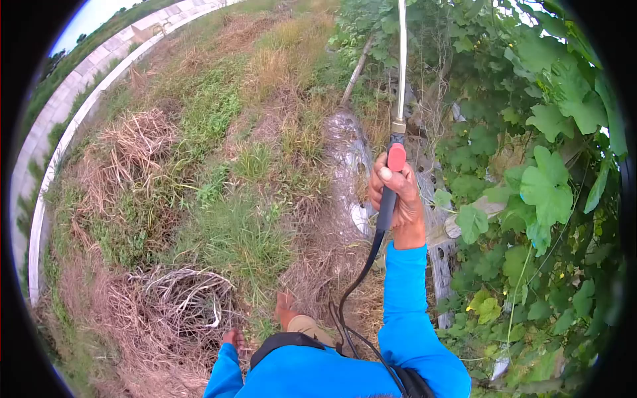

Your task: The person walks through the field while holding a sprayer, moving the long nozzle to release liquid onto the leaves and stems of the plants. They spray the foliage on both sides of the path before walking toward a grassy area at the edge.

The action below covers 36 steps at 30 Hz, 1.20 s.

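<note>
My right hand is wrapped around the dark grip of a sprayer wand, with the thumb just below its red lever. From a brass fitting the wand's pale metal tube rises past the top of the view. A black hose curves down from the grip toward my body. Low at my side hangs my left hand, small in view, its fingers loosely apart and holding nothing visible. Leafy climbing vines fill the right, beside the wand.
Dry cut stalks lie heaped at the lower left, with another straw heap farther off. Silvery plastic sheeting covers a strip of ground. A wooden post leans ahead. A pale concrete edge curves along the left.
</note>
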Motion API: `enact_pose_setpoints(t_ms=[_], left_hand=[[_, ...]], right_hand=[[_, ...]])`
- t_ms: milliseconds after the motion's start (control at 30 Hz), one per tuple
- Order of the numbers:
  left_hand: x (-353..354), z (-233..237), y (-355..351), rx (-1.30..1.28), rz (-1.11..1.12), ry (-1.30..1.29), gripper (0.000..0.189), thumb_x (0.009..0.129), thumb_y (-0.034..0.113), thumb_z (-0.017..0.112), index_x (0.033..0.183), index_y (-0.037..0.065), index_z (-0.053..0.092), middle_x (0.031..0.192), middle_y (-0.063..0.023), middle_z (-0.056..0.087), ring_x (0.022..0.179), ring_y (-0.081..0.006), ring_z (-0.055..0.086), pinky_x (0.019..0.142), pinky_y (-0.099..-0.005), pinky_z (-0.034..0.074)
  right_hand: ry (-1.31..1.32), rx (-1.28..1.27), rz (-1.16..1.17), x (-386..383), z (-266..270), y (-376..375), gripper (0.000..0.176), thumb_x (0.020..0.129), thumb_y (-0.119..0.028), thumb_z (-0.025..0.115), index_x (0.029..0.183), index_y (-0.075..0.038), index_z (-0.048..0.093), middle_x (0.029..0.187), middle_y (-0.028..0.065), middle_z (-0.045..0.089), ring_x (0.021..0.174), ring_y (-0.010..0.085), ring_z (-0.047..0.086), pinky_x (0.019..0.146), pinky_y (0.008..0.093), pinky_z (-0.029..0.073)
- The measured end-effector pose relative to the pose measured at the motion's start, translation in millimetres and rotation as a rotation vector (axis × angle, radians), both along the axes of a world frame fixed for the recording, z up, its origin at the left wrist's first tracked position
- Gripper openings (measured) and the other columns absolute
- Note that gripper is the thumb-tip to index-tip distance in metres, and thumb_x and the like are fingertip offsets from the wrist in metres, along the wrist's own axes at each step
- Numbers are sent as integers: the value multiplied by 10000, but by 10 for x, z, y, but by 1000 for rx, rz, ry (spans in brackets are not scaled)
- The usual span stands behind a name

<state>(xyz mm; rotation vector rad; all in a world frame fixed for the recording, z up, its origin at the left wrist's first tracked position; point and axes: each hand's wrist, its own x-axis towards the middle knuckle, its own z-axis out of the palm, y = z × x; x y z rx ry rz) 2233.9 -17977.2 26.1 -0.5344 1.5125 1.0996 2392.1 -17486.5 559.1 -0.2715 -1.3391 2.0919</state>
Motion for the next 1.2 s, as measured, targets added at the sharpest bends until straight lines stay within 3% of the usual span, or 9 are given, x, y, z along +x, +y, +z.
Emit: enact_pose_setpoints(t_ms=[67,300,367,500,567,700,867,1000,1200], left_hand=[[-313,-58,260,14,-15,1,248,841,298,486,959,91,553,713,-109,605,522,-237,552,404,-398,419],[-1628,151,1326,101,-13,95,295,812,309,508,968,68,574,668,-95,590,513,-233,546,424,-373,419],[-1737,371,1469,50,-1,98,270,800,294,516,929,64,574,660,-90,586,503,-228,549,423,-366,434],[-1831,600,1625,284,103,164,223,782,262,524,878,71,585,651,-84,591,474,-218,550,435,-339,468],[-1899,375,1619,216,215,213,219,784,246,514,882,63,583,664,-86,601,516,-218,573,475,-354,487],[-2131,-237,1643,134,250,94,221,773,236,511,875,57,591,672,-91,607,570,-219,580,559,-403,506],[-2254,71,1976,48,40,64,267,821,337,468,890,100,571,656,-61,584,481,-224,536,402,-401,414],[-2512,22,2417,77,-20,-23,282,792,344,500,910,100,578,693,-92,596,518,-254,551,445,-400,466],[-2982,-55,3472,-32,-237,7,247,797,310,505,929,110,564,709,-98,588,528,-238,545,471,-398,455]], right_hand=[[-47,248,-222,-294,165,332,243,800,-204,680,841,-77,477,594,-11,395,451,73,390,372,204,312],[64,288,-347,-935,1193,1472,244,807,-239,696,791,-106,492,603,-20,445,455,58,417,379,199,324],[-16,430,-575,-1032,1385,1677,251,801,-240,706,772,-122,487,596,-28,461,460,49,437,383,197,333],[-91,491,-783,-1126,1400,1868,267,745,-271,764,828,-100,577,622,-47,493,472,39,448,415,197,351],[-115,476,-792,-1168,1268,1868,290,718,-284,780,840,-99,593,634,-46,498,491,40,454,437,194,353],[-106,356,-515,-1172,489,1788,284,725,-270,767,797,-103,550,619,-41,482,494,48,448,444,209,345],[-482,396,-542,-825,-873,1387,281,682,-240,806,807,-56,635,671,-56,552,604,32,466,541,220,387],[-851,461,-536,-396,-1818,1131,291,640,-226,824,792,-48,652,651,-40,577,600,43,478,548,233,414],[-1269,481,-630,53,-1908,1073,356,598,-325,824,744,-42,665,640,54,631,572,140,581,549,310,456]])
